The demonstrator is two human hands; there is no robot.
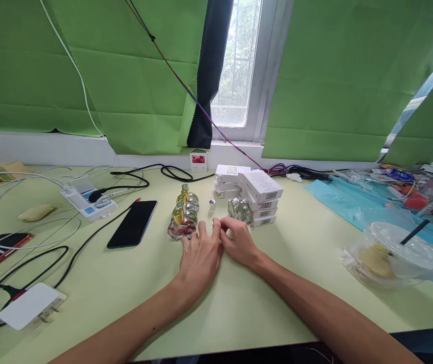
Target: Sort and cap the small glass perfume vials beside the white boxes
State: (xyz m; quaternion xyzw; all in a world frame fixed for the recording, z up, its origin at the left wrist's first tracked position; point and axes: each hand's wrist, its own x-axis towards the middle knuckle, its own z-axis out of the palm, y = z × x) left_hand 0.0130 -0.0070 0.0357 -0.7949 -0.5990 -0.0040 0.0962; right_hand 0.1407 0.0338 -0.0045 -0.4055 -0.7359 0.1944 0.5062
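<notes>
My left hand [201, 253] lies palm down on the table with its fingers apart, touching or very near the closest of several round glass bottles [181, 230] with gold tops. My right hand [239, 240] is curled, its thumb and fingertips together against the left index finger. Whatever it may pinch is hidden. Beyond the fingertips stands a small silver cap-like piece [211, 204]. Several clear glass bottles [239, 210] sit just behind my right hand, beside stacked white boxes [265, 205] with barcodes.
A dark phone [133, 224] lies left of the bottles, near a white power strip [89, 199] and looping cables. At the right are a bagged plastic cup [401, 253] with a straw and blue plastic sheeting [337, 202]. A white charger [32, 306] lies front left.
</notes>
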